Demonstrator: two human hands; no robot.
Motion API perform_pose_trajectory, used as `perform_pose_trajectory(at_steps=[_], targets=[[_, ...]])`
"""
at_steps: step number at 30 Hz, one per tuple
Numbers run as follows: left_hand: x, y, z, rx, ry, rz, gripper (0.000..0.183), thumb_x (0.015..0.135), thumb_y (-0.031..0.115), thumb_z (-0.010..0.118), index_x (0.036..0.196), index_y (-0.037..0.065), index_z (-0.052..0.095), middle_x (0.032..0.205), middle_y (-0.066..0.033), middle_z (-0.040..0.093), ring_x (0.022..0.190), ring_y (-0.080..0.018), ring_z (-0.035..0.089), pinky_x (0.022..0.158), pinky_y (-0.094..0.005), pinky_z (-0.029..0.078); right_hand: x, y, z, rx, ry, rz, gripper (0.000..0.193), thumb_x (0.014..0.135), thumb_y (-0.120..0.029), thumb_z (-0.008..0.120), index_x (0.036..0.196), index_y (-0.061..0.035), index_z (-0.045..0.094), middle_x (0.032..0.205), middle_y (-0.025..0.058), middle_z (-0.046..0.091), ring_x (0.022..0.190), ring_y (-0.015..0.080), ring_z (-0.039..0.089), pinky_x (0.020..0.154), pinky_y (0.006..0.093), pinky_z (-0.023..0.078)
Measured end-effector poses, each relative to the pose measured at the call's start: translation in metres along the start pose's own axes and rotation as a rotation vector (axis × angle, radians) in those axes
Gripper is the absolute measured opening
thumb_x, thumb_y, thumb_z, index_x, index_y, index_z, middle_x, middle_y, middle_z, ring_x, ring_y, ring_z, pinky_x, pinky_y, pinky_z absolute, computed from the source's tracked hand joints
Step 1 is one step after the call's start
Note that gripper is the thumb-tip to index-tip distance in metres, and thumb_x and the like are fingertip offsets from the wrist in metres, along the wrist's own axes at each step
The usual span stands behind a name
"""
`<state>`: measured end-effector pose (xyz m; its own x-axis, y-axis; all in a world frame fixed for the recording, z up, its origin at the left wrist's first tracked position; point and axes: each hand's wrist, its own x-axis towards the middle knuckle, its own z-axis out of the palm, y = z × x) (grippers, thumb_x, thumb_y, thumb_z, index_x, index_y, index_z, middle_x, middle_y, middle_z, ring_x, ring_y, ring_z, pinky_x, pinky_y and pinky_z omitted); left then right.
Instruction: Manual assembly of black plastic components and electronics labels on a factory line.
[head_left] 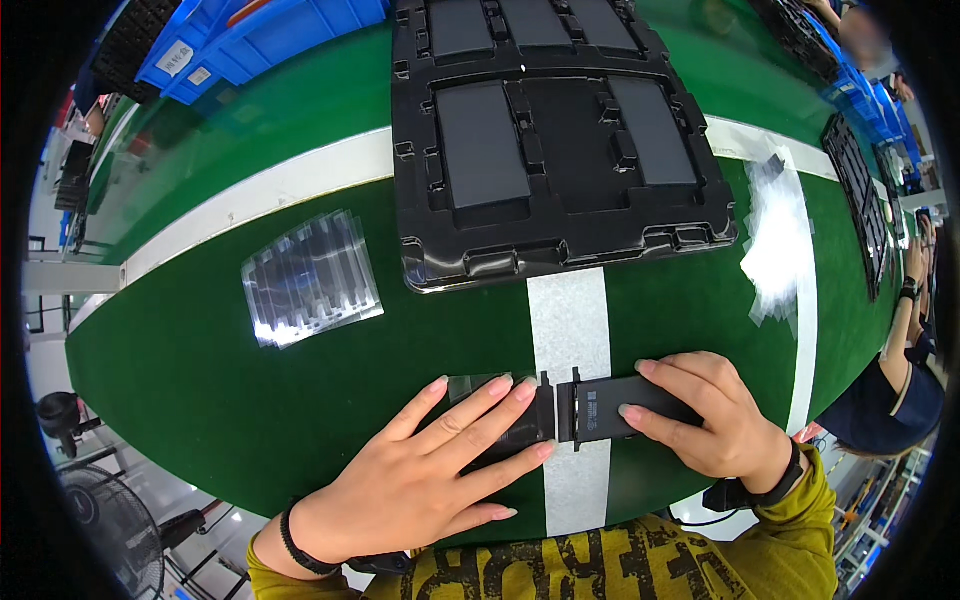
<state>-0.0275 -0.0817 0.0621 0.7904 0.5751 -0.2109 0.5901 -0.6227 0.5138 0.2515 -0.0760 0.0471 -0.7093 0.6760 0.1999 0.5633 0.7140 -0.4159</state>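
Note:
My left hand (430, 470) lies flat with fingers spread, its fingertips on a clear film (465, 386) and a dark flat piece (520, 432) mostly hidden beneath them. Between thumb and fingers, my right hand (705, 415) grips a flat black battery (600, 409) with a small printed label. The battery's narrow end, with thin black tabs, faces the dark piece across a slim gap. Both lie over a white strip (570, 320) on the green table (200, 400).
Beyond my hands stands a black moulded tray (560, 255) with dark flat rectangles in its pockets. Stacked clear films (312, 280) lie left, shiny films (778, 245) right. Blue bins (290, 40) are at the far left. A co-worker's sleeve (885, 400) shows at right, a fan (110, 530) at lower left.

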Motion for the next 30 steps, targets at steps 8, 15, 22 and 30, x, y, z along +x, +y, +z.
perform_pose_trajectory(at_steps=[8,15,22,30], targets=[[0.0008,-0.0003,0.0002,0.006,-0.010,-0.006,0.050,0.076,0.048,0.057,0.122,0.029,0.051,0.135,-0.0121,0.036,0.126,-0.0248,0.033,0.104,-0.0438,0.016,-0.0003,0.0019,-0.0001,0.007,-0.015,0.008,0.030,0.066,-0.012,0.061,0.096,-0.0092,0.067,0.108,0.0125,0.054,0.092,0.0238,0.052,0.075,0.0319,0.045],[0.0012,0.0002,0.0001,0.005,-0.023,-0.016,0.050,0.076,0.049,0.056,0.121,0.029,0.051,0.135,-0.0115,0.036,0.127,-0.0244,0.032,0.105,-0.0433,0.014,-0.0007,0.0024,0.0002,0.005,-0.020,0.007,0.030,0.067,-0.012,0.061,0.096,-0.0088,0.066,0.108,0.0126,0.054,0.093,0.0243,0.052,0.076,0.0324,0.045],[0.0013,0.0005,-0.0003,0.008,-0.024,-0.017,0.049,0.076,0.049,0.056,0.121,0.029,0.052,0.135,-0.0116,0.036,0.127,-0.0242,0.031,0.105,-0.0428,0.013,-0.0005,0.0024,-0.0007,-0.001,-0.032,0.001,0.029,0.068,-0.012,0.061,0.096,-0.0083,0.066,0.108,0.0130,0.053,0.094,0.0247,0.052,0.077,0.0330,0.045],[0.0017,0.0005,-0.0020,0.005,-0.025,-0.013,0.049,0.076,0.048,0.057,0.120,0.029,0.052,0.136,-0.0128,0.035,0.128,-0.0252,0.030,0.106,-0.0437,0.010,0.0005,0.0007,-0.0025,-0.015,-0.035,0.002,0.029,0.068,-0.012,0.062,0.096,-0.0075,0.066,0.109,0.0136,0.052,0.094,0.0254,0.051,0.077,0.0334,0.045]])
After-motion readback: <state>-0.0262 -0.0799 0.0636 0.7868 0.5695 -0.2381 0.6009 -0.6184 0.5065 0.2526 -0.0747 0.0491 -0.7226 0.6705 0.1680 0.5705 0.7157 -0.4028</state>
